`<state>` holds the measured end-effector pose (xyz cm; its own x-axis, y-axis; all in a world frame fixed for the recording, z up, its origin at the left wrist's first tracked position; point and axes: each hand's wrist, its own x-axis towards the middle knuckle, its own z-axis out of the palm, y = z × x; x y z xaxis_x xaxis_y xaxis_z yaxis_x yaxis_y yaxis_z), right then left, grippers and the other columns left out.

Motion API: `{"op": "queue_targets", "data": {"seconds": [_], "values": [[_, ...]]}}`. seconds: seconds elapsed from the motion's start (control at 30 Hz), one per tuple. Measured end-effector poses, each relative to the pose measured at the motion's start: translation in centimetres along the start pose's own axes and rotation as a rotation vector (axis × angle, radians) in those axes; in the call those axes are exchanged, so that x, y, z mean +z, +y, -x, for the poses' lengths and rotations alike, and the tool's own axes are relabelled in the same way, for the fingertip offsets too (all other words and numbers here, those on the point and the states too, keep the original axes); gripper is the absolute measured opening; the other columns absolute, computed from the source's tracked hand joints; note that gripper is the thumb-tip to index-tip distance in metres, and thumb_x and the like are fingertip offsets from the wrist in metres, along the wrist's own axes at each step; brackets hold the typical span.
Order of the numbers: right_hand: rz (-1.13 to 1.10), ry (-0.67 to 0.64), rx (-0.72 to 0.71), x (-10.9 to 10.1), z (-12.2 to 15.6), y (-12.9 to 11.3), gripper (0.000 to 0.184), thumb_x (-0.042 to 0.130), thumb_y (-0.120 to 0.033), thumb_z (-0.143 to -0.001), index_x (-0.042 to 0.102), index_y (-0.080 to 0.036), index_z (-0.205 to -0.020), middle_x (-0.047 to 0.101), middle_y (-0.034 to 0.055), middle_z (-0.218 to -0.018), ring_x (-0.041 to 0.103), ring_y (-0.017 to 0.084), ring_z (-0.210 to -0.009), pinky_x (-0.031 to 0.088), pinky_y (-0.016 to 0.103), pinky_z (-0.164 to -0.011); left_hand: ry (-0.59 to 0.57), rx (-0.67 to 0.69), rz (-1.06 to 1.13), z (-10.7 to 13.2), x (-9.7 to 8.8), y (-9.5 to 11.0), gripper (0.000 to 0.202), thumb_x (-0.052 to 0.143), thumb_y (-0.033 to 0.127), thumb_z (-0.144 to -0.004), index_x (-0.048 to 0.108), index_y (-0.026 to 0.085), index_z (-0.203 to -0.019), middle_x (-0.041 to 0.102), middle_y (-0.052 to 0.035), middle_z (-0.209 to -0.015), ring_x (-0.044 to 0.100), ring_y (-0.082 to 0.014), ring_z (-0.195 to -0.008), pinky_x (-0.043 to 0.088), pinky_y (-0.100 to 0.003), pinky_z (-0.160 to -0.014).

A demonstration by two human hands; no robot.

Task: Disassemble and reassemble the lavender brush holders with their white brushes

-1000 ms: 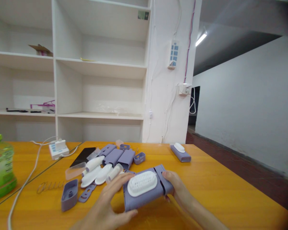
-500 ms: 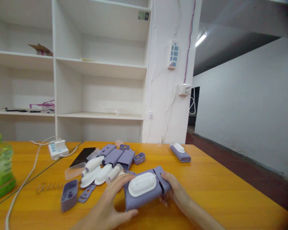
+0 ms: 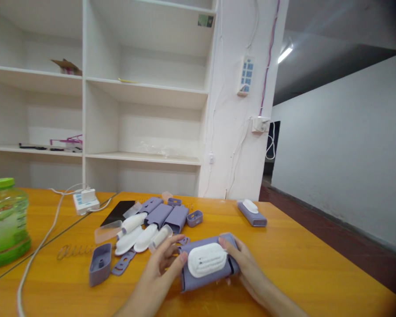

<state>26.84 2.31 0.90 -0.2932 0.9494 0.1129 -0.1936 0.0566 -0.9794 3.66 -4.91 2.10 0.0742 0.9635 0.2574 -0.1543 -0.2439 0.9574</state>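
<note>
Both my hands hold a purple case (image 3: 198,278) with a white oval brush head (image 3: 207,260) on its top face, just above the orange table (image 3: 303,268). My left hand (image 3: 158,273) grips the case's left end, thumb against the white head. Fingers of my right hand (image 3: 242,262) wrap the right end. Left of the hands lie loose parts: several purple shells (image 3: 166,215), white brush pieces (image 3: 137,235) and a purple cap (image 3: 99,263).
A second assembled purple and white unit (image 3: 252,213) lies at the table's far right. A green bottle (image 3: 5,222) stands at the left, near a white power strip (image 3: 85,200) with its cable. White shelves (image 3: 145,92) rise behind.
The case has been pushed shorter between my hands and sits lower. The view has shifted slightly to the left.
</note>
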Motion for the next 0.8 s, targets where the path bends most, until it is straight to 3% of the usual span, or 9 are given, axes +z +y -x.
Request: {"op": "queue_targets", "data": {"seconds": [0.13,0.47,0.67,0.8], "values": [[0.049,0.046,-0.022,0.0,-0.1,0.6,0.047,0.074,-0.059,-0.083,0.061,-0.019,-0.103,0.065,-0.0035,-0.069,0.064,0.015,-0.048,0.051,0.021,-0.031,0.016,-0.100,0.149,-0.5,-0.4,0.0,0.059,0.077,0.058,-0.080,0.065,0.019,-0.123,0.078,-0.0116,-0.114,0.073,-0.0331,-0.107,0.060,-0.045,-0.088],[0.077,0.101,-0.040,0.0,-0.5,1.4,0.045,0.072,-0.061,-0.084,0.061,-0.019,-0.097,0.061,-0.0030,-0.071,0.059,0.014,-0.051,0.051,0.022,-0.031,0.010,-0.291,0.334,-0.2,-0.2,-0.5,0.070,0.082,0.060,-0.074,0.060,0.020,-0.127,0.073,-0.0157,-0.122,0.074,-0.0343,-0.105,0.060,-0.046,-0.085],[0.106,0.038,-0.041,0.3,-0.4,1.0,0.044,0.067,-0.061,-0.088,0.059,-0.019,-0.099,0.068,-0.0004,-0.077,0.068,0.018,-0.056,0.056,0.025,-0.036,0.014,-0.223,0.272,0.0,0.1,0.0,0.069,0.082,0.058,-0.075,0.052,0.026,-0.129,0.076,-0.0124,-0.115,0.074,-0.0348,-0.106,0.063,-0.050,-0.081],[0.138,-0.007,-0.021,0.5,-0.5,0.2,0.048,0.063,-0.065,-0.088,0.056,-0.020,-0.101,0.069,-0.0014,-0.069,0.069,0.019,-0.045,0.046,0.019,-0.030,0.071,-0.211,0.260,-0.3,0.2,0.3,0.069,0.082,0.061,-0.074,0.056,0.024,-0.127,0.076,-0.0129,-0.113,0.074,-0.0354,-0.104,0.064,-0.052,-0.078]]}}
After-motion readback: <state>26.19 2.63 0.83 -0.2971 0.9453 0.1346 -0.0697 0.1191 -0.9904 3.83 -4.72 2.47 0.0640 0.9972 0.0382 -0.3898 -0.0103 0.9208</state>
